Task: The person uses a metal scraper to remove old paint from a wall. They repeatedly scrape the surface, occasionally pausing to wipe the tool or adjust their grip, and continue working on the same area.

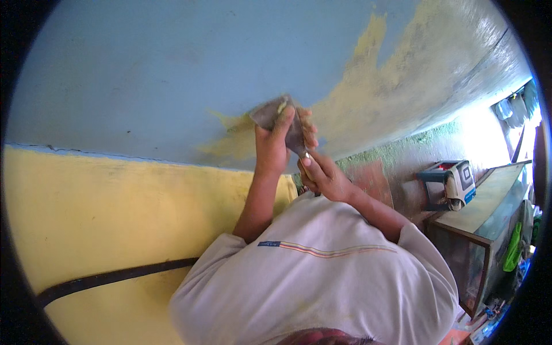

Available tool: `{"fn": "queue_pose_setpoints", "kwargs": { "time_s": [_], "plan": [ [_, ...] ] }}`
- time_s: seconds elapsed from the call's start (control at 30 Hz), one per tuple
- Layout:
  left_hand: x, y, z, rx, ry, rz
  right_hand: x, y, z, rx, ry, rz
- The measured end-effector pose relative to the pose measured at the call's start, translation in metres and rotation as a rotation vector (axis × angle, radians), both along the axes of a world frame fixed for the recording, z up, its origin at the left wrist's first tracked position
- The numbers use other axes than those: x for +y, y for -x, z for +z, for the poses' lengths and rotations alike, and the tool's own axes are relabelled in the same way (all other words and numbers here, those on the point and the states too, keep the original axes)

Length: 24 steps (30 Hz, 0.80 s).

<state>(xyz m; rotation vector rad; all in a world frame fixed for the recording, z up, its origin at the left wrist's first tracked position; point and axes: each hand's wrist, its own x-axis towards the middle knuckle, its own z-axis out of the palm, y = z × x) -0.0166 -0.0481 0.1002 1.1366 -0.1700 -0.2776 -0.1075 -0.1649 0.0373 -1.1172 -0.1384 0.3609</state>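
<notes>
A putty knife with a wide, dull grey metal blade (295,134) is held before the wall. My left hand (272,148) grips the blade, its thumb lying across the near face and its fingers showing past the far edge. A small pale yellowish smear (282,105) sits on the blade near that thumb. Around the handle, my right hand (328,177) is closed, hiding most of it. Beyond the hands, the blue painted wall (172,77) carries yellowish, streaky patches (345,103). I cannot tell whether the blade touches the wall.
A yellow wall (108,202) meets the blue one at a cracked edge, and a dark strip (125,274) crosses it. To the right stand a dark plastic stool (435,177) bearing a box (463,183) and a glass-sided cabinet (470,254). A bright green cloth or bag (513,250) hangs beyond.
</notes>
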Motion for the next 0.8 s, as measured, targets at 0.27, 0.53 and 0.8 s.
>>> {"fn": "queue_pose_setpoints", "kwargs": {
  "time_s": [0.27,0.53,0.8],
  "plan": [
    [0.004,-0.004,0.012,-0.042,0.058,0.004,0.002,-0.005,0.009,-0.074,-0.044,-0.022],
    [0.003,-0.001,0.01,-0.003,0.008,0.01,0.002,-0.005,0.011,-0.016,0.037,-0.016],
    [0.003,-0.001,0.008,0.127,0.01,0.032,0.002,-0.003,0.013,0.028,0.033,0.028]
  ]
}}
